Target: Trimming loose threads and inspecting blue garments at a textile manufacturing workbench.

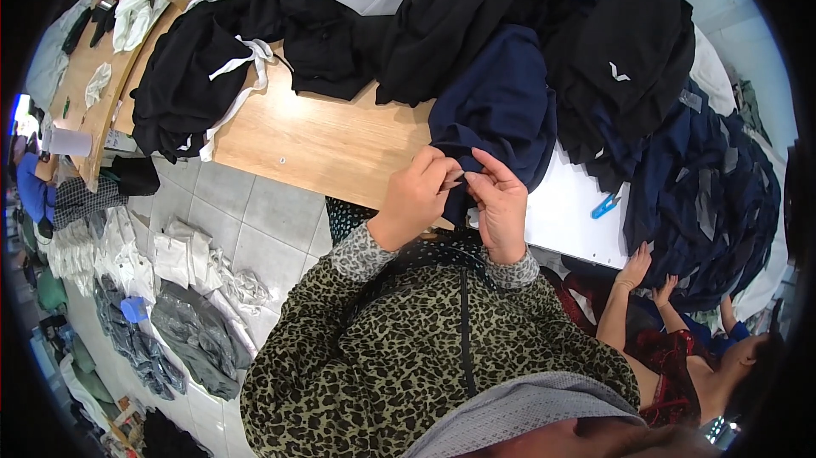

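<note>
A navy blue garment [501,88] lies bunched at the table's front edge, part of it hanging down toward my body. My left hand [414,199] is closed, fingertips pinching the garment's near edge. Facing it, my right hand [500,210] pinches the same edge between thumb and forefinger. The fingertips of both hands almost meet. A tiny greyish thing shows between them, too small to make out. Right of my hands, blue thread snips [606,205] lie on the white tabletop [561,216].
Black garments [336,50] cover the wooden table's [314,143] far side. A black garment [633,50] is heaped right, beside a large navy pile [714,194]. A co-worker's hand [633,267] touches that pile. Bundled clothes [191,330] lie on the tiled floor at left.
</note>
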Motion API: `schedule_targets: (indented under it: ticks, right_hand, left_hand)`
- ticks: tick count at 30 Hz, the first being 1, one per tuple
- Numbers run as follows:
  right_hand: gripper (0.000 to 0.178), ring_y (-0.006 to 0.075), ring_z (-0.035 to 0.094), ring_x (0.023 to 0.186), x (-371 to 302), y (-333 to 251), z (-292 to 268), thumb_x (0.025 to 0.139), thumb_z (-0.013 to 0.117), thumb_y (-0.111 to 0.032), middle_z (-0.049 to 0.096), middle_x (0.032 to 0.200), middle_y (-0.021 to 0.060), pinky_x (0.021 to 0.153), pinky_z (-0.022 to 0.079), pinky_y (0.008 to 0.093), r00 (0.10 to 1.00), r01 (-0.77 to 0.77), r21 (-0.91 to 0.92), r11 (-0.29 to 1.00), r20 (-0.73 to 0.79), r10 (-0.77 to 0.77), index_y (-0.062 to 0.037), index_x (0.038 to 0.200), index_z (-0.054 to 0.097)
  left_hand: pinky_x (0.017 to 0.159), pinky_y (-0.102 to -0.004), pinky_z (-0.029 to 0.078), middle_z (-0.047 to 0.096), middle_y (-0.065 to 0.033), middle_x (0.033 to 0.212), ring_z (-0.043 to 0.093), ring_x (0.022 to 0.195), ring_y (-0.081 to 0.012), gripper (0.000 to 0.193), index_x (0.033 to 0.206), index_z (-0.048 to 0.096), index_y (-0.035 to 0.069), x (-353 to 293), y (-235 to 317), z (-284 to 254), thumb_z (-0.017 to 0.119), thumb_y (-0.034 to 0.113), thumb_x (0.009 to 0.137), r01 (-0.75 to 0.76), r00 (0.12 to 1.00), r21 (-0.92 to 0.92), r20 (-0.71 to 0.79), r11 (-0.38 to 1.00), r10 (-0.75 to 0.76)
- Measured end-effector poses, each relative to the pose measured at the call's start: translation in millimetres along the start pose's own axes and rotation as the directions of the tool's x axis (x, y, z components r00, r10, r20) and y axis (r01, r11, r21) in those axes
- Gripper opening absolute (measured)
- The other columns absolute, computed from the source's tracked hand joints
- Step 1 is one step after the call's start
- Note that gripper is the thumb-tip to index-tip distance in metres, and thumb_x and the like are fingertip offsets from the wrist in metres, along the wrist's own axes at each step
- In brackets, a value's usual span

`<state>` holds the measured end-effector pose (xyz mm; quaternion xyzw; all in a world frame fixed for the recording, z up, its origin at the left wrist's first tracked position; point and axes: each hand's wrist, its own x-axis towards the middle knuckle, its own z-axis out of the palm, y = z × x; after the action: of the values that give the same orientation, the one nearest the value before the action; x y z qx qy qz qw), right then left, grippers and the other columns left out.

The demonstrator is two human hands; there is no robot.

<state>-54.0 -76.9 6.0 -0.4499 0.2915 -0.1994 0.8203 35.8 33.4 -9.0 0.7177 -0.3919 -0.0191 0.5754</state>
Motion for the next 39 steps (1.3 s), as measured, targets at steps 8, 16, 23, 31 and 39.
schedule_targets:
  ticks: [8,16,23,31,39]
  right_hand:
    - [0.04,0.004,0.049,0.069,1,-2,-10,0.078,0.063,0.009,0.057,0.085,0.0006,0.064,0.042,0.0166,1.0,-0.005,-0.005,1.0,0.013,0.005,0.0045,0.117,0.057]
    - [0.056,0.0088,0.056,0.084,-6,-23,-13,0.075,0.062,0.012,0.059,0.097,0.0026,0.074,0.046,0.0219,0.949,0.238,-0.405,0.883,0.293,-0.121,-0.002,0.128,0.049]
    - [0.028,0.0153,0.051,0.062,1,-18,-25,0.07,0.06,0.009,0.05,0.071,0.0056,0.055,0.04,0.0248,0.625,0.524,-0.831,0.188,0.225,-0.747,-0.0058,0.091,0.07]
    - [0.026,0.0087,0.057,0.074,-7,-14,-33,0.087,0.049,0.003,0.062,0.086,0.0026,0.069,0.047,0.0217,0.985,0.174,0.099,0.98,-0.014,-0.174,0.0053,0.11,0.062]
    - [0.028,0.0122,0.06,0.082,-8,-20,-28,0.087,0.053,0.004,0.063,0.095,0.0081,0.077,0.05,0.0231,0.969,0.188,0.145,0.972,-0.187,-0.159,0.0074,0.114,0.057]
  left_hand:
    - [0.043,-0.0165,0.026,0.047,0.0043,0.072,0.035,0.05,-0.0011,0.01,0.096,0.054,0.005,16,-11,-22,0.057,0.013,0.09,0.579,0.778,-0.643,0.253,0.501,-0.575]
    - [0.045,-0.0163,0.03,0.056,0.0003,0.088,0.039,0.05,-0.0016,0.029,0.108,0.057,0.003,31,-15,-23,0.066,0.005,0.08,0.786,0.598,-0.438,0.715,0.436,-0.361]
    - [0.054,-0.0282,0.046,0.057,-0.0046,0.089,0.058,0.063,-0.021,0.024,0.083,0.062,0.007,5,5,-4,0.065,-0.005,0.062,-0.282,0.933,-0.153,0.189,0.947,0.308]
    - [0.052,-0.0301,0.046,0.057,-0.002,0.094,0.059,0.061,-0.0189,0.03,0.083,0.062,0.008,-3,1,-1,0.07,0.002,0.055,-0.414,0.877,-0.048,0.247,0.909,0.413]
    - [0.06,-0.0274,0.048,0.058,-0.0055,0.091,0.06,0.069,-0.02,0.016,0.079,0.062,0.003,-2,-6,-1,0.062,-0.008,0.066,-0.136,0.956,-0.226,0.225,0.965,0.188]
